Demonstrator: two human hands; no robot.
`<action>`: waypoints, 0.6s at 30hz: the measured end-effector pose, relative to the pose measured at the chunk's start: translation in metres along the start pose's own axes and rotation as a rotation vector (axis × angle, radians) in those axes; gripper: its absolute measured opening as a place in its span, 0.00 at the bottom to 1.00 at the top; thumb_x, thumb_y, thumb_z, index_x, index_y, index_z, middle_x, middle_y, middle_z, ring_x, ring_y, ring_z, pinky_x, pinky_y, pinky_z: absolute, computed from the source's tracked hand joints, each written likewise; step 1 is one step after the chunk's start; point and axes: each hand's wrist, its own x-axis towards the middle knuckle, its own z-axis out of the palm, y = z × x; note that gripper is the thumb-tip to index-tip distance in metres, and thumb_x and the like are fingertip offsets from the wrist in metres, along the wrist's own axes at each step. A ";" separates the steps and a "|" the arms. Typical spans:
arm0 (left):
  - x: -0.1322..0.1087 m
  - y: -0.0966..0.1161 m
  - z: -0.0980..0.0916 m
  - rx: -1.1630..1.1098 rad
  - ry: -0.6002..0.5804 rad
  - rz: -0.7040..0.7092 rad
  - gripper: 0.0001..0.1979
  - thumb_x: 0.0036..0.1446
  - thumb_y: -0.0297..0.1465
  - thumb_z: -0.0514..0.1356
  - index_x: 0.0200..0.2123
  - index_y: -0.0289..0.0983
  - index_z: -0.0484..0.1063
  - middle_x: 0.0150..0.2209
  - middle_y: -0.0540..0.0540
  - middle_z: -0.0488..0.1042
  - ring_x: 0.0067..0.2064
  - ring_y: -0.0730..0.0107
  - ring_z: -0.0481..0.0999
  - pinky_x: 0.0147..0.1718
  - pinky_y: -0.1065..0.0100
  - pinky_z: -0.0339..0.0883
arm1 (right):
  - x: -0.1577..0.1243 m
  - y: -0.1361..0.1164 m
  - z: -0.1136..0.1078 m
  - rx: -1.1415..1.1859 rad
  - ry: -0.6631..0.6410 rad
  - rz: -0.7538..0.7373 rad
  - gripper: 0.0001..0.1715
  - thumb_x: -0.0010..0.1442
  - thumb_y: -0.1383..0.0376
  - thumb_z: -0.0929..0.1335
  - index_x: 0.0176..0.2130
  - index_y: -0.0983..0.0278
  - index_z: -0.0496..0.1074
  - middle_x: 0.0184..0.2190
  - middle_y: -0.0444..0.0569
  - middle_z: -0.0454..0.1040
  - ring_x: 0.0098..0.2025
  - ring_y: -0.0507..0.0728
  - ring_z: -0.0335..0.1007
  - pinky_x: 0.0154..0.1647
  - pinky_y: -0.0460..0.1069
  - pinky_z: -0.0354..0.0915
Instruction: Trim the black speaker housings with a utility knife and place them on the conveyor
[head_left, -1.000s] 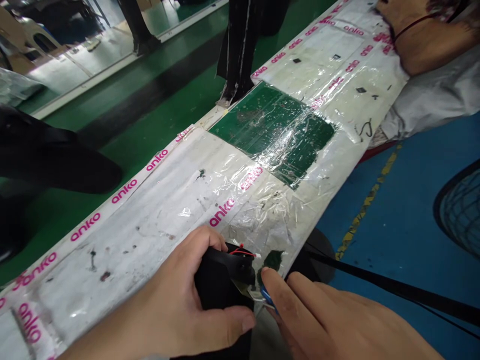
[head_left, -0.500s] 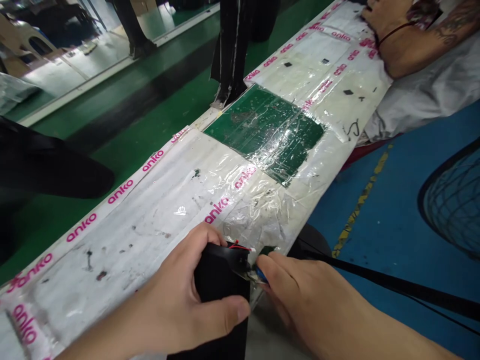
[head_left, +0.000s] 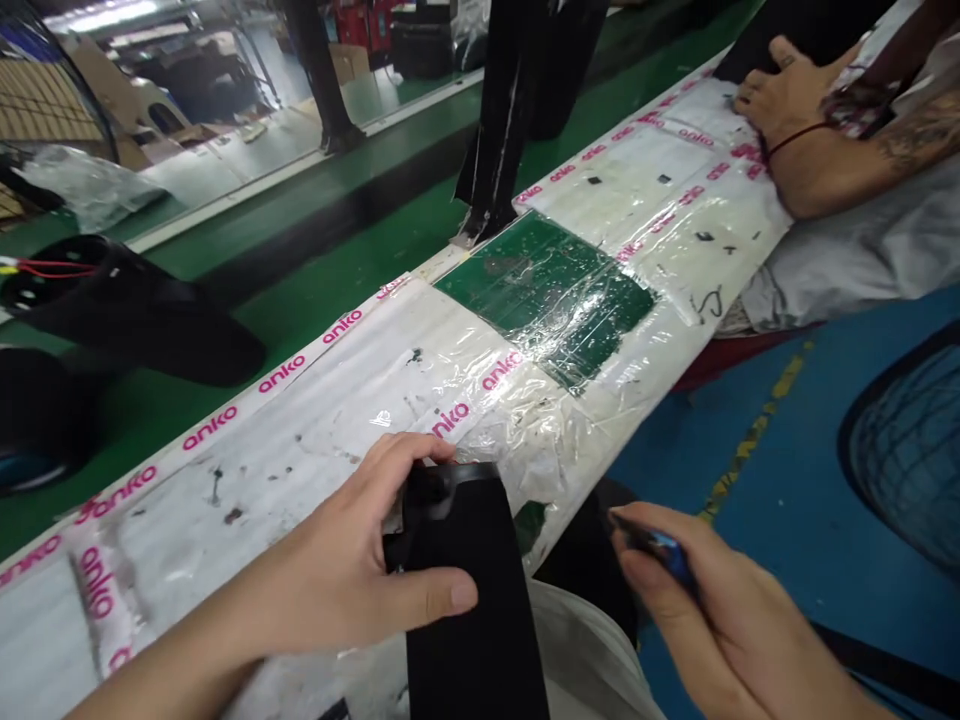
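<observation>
My left hand (head_left: pixel 337 580) is wrapped round the upper end of a black casing (head_left: pixel 476 600), with the thumb across its front face. The casing leans at the near edge of the covered bench (head_left: pixel 337 510), its lower part running out of view. Off to the right, apart from the casing, my right hand (head_left: pixel 727 620) is closed on a small blue tool (head_left: pixel 671 558) with a dark tip. Fingers hide most of that tool, so its exact kind does not show.
A green patch (head_left: pixel 551 300) shows through the bench cover. Black tubular housings (head_left: pixel 165 310) lie on the green surface at left, one with red wires. Another person's hand (head_left: pixel 795 95) rests at the far end. A netted black hoop (head_left: pixel 907 440) stands at right.
My right hand has moved away from the casing to the right with the blue tool. The casing has turned in my left hand, and its red wires no longer show. The view has shifted.
</observation>
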 end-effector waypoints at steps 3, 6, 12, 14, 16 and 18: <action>0.011 -0.005 0.014 -0.109 0.011 0.037 0.31 0.57 0.44 0.72 0.60 0.51 0.66 0.57 0.45 0.71 0.55 0.49 0.76 0.54 0.51 0.73 | 0.008 -0.010 0.006 -0.013 -0.061 -0.153 0.14 0.74 0.71 0.58 0.55 0.59 0.62 0.33 0.45 0.79 0.29 0.57 0.79 0.26 0.48 0.71; 0.015 -0.014 0.020 -0.196 -0.050 0.030 0.42 0.52 0.44 0.75 0.66 0.52 0.60 0.61 0.42 0.71 0.58 0.43 0.75 0.57 0.46 0.72 | 0.016 -0.015 0.009 -0.089 -0.068 -0.258 0.16 0.71 0.74 0.58 0.55 0.63 0.62 0.29 0.44 0.74 0.25 0.55 0.74 0.23 0.48 0.67; 0.014 -0.027 0.016 -0.303 -0.071 0.040 0.56 0.37 0.45 0.82 0.66 0.53 0.58 0.64 0.42 0.70 0.62 0.38 0.73 0.61 0.43 0.67 | 0.025 -0.013 0.006 -0.219 -0.104 -0.325 0.13 0.72 0.73 0.58 0.54 0.66 0.64 0.29 0.44 0.72 0.25 0.55 0.71 0.23 0.49 0.64; 0.017 -0.027 0.018 -0.308 -0.099 0.073 0.51 0.40 0.44 0.82 0.64 0.52 0.60 0.61 0.44 0.72 0.59 0.44 0.75 0.58 0.48 0.70 | 0.030 -0.013 0.003 -0.287 -0.114 -0.377 0.14 0.72 0.73 0.58 0.54 0.66 0.65 0.29 0.45 0.72 0.25 0.56 0.70 0.22 0.50 0.62; 0.021 -0.025 0.020 -0.256 -0.097 0.093 0.46 0.41 0.44 0.81 0.60 0.49 0.62 0.57 0.45 0.73 0.56 0.47 0.76 0.53 0.52 0.72 | 0.035 -0.015 0.000 -0.379 -0.131 -0.431 0.16 0.70 0.74 0.58 0.54 0.67 0.65 0.29 0.46 0.73 0.25 0.58 0.70 0.22 0.52 0.61; 0.025 -0.021 0.022 -0.193 -0.070 0.095 0.41 0.40 0.44 0.79 0.53 0.46 0.64 0.50 0.46 0.73 0.51 0.49 0.75 0.44 0.57 0.74 | 0.041 -0.017 -0.004 -0.447 -0.153 -0.477 0.17 0.68 0.75 0.59 0.54 0.66 0.66 0.30 0.47 0.73 0.25 0.59 0.70 0.24 0.54 0.61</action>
